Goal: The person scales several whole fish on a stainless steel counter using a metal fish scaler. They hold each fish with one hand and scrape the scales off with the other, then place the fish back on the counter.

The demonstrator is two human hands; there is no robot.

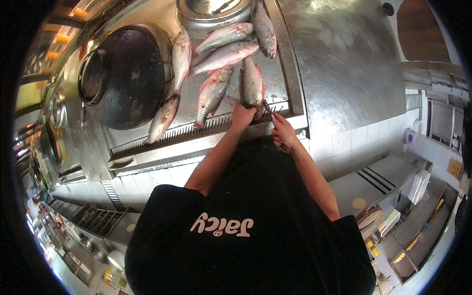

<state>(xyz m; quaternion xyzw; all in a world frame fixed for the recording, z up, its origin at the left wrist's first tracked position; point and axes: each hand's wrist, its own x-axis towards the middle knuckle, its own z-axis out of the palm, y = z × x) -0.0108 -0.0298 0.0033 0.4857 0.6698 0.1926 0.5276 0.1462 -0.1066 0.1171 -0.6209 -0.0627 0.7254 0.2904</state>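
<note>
One whole fish lies on the stainless-steel counter, its near end by the slotted drain grate. My left hand grips this near end, with the fingers partly hidden. In my right hand is a fish scaler, its dark toothed head against or very close to the right side of the same fish. Just left of it, another fish rests with its tail over the grate. Beyond, two fish lie side by side, and a darker fish is at the upper right.
A large dark wok tilts on the left, with two more fish along its edge. At the back sits a round metal pot. The drain grate runs along the near edge. A raised rim borders the steel worktop to the right.
</note>
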